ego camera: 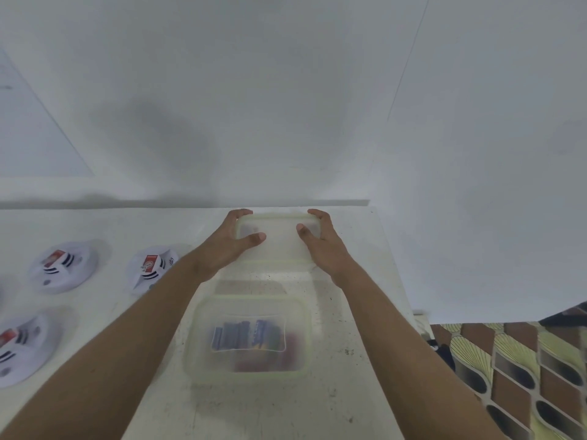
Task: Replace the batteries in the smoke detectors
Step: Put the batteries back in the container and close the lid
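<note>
Gripping the translucent rectangular plastic lid (279,231) at twelve o'clock by its short ends, left hand (227,246) and right hand (327,249) curl round it; likely light, flexible, slippery

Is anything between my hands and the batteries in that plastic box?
Nothing visible covers the batteries: the lid is off the box, at the far side of the table. But the left hand and right hand both grip that lid.
</note>
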Tool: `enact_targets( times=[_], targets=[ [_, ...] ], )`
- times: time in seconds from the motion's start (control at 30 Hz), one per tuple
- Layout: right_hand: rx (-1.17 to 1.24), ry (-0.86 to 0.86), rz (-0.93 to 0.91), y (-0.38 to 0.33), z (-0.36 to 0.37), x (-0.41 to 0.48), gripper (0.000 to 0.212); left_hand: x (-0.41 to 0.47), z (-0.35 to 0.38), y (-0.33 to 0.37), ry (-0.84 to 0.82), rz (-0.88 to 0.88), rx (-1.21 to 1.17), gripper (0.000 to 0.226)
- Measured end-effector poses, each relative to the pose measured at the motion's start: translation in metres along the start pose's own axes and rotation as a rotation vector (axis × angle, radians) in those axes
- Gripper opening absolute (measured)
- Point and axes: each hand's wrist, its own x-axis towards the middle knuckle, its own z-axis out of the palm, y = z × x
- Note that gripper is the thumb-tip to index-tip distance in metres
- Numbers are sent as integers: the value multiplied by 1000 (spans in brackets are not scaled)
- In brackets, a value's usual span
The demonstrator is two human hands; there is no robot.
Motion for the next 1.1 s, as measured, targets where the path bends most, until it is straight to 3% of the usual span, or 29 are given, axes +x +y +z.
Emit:
enact_targets(
  times=[0.13, 0.27, 0.33, 0.5, 0.67, 0.73, 0.9, 1.1],
  targets=[
    [-43, 17, -50, -3, -1, 1, 53, 0, -6, 7, 54, 39, 35, 81],
    [108, 321, -67, -1, 7, -3, 45, -4, -9, 17, 68, 29, 302, 74],
    [165, 385, -40, 0, 11, -6, 43, -9, -5, 21, 134, -2, 412, 68],
    [189, 367, -1, 0, 28, -11, 58, -18, 11, 26, 160, -47, 549, 90],
    [173, 224, 20, -5, 37, -6, 48, -16, 10, 28, 68, -85, 685, 95],
    [142, 151, 6, -8, 35, -2, 47, -11, 7, 24, 51, -80, 644, 98],
    [94, 44, -27, -12, 33, 4, 46, -1, 18, 23, 31, -66, 274, 87],
    [139, 17, -12, -9, 33, 6, 45, 5, 18, 9, 11, 18, 167, 91]
  ],
)
